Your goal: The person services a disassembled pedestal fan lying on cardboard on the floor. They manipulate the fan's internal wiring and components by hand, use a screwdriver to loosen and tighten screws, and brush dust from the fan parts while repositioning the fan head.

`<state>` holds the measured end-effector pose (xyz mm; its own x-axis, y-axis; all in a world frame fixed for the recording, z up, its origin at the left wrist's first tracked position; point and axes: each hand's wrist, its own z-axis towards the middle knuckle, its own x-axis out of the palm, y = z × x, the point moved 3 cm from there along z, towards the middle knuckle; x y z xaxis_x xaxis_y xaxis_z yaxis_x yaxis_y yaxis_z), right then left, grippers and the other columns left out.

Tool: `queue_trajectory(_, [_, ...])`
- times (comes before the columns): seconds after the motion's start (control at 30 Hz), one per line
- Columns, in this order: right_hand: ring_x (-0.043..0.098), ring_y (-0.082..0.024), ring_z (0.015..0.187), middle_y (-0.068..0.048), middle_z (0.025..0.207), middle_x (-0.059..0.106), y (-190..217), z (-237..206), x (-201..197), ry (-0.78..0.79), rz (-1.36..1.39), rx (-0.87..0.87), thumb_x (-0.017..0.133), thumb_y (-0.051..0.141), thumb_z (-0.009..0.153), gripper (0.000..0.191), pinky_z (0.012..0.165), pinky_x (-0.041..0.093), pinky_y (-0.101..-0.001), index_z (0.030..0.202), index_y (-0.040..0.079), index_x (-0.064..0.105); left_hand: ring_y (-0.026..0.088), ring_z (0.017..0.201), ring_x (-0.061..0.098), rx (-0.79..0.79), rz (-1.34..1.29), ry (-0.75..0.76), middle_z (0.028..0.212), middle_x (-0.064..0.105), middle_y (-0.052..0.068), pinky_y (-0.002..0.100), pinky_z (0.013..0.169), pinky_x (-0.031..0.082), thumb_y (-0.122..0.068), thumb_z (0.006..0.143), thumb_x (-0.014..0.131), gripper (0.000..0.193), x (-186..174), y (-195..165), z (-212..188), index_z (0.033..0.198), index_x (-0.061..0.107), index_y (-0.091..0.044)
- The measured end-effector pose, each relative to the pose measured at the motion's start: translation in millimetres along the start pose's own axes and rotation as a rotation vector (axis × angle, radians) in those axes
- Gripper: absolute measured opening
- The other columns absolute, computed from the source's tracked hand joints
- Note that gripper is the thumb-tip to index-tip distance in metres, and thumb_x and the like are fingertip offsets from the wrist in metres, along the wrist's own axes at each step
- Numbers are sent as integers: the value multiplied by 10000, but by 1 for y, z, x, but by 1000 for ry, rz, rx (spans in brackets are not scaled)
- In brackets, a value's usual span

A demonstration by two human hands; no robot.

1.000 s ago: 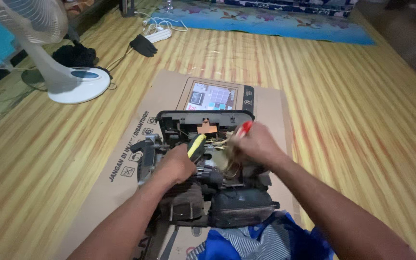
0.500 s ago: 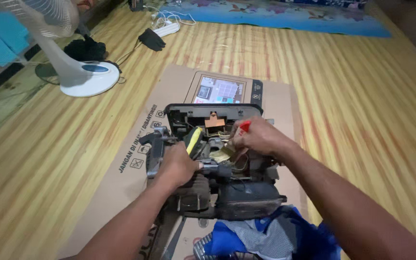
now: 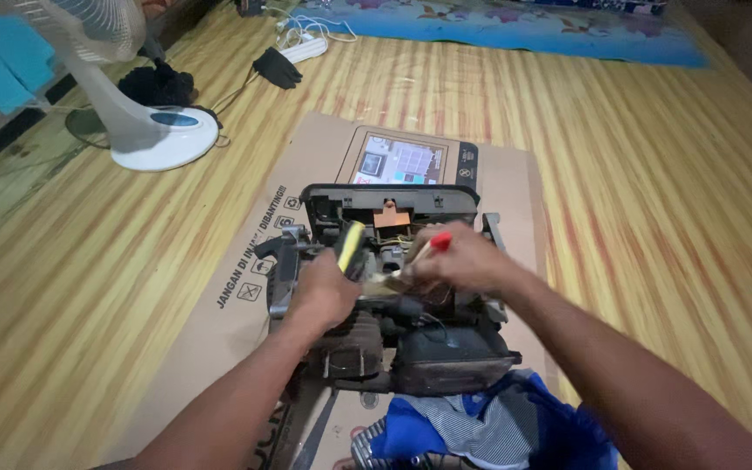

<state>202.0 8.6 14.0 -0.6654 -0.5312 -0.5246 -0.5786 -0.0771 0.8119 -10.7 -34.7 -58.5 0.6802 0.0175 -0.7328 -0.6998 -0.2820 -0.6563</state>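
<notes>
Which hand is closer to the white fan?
Left. The left hand, holding a yellow-handled tool, is on the side of the fan. The right hand is farther, across the black machine.

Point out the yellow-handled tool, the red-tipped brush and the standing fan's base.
Yellow-handled tool (image 3: 351, 246), head view, on the yellow grip above the left hand.
Red-tipped brush (image 3: 439, 242), head view, on its red handle end.
Fan base (image 3: 167, 139), head view, on the white round foot.
</notes>
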Motion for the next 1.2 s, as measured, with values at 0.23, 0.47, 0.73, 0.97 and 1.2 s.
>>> queue_trajectory(0.23, [746, -187, 710, -93, 798, 754, -6, 9, 2, -174, 19, 37, 767, 165, 764, 175, 644, 606, -330, 880, 43, 720, 426, 1056, 685, 137, -16, -5, 1069, 709, 273, 481, 902, 543, -161, 801, 775, 390, -4, -11, -24, 1138, 672, 5])
queue_trajectory(0.47, [700, -171, 631, -121, 772, 713, -9, -8, 6, -329, 577, -62, 747, 139, 882, 212, 548, 582, -291, 951, -43, 663, 367, 896, 731, 140, -192, 129, 944, 736, 248, 463, 782, 558, -152, 857, 740, 356, 2, -21, -50, 1160, 650, 12])
queue_trajectory(0.73, [636, -165, 587, -103, 731, 670, -8, -36, 4, -505, 464, -79, 648, 385, 998, 409, 495, 504, -308, 899, -11, 671, 376, 918, 734, 306, -238, 47, 970, 747, 203, 452, 823, 543, -211, 779, 777, 483, 4, -32, -58, 1221, 664, -53])
queue_trajectory(0.97, [639, -139, 591, -57, 729, 628, -25, -26, -3, -447, 605, -115, 579, 390, 1036, 372, 534, 547, -305, 873, 56, 571, 377, 1032, 717, 153, -83, 59, 1090, 737, 226, 452, 902, 554, -231, 761, 822, 443, 10, -27, -45, 1139, 696, -36])
queue_trajectory(1.2, [641, -259, 753, -163, 919, 734, -60, -18, 31, -78, -200, 197, 813, 219, 793, 307, 698, 522, -420, 1044, 57, 744, 388, 1050, 700, 197, 24, 14, 1089, 731, 228, 457, 914, 548, -159, 742, 781, 421, 13, -23, -29, 1136, 707, -31])
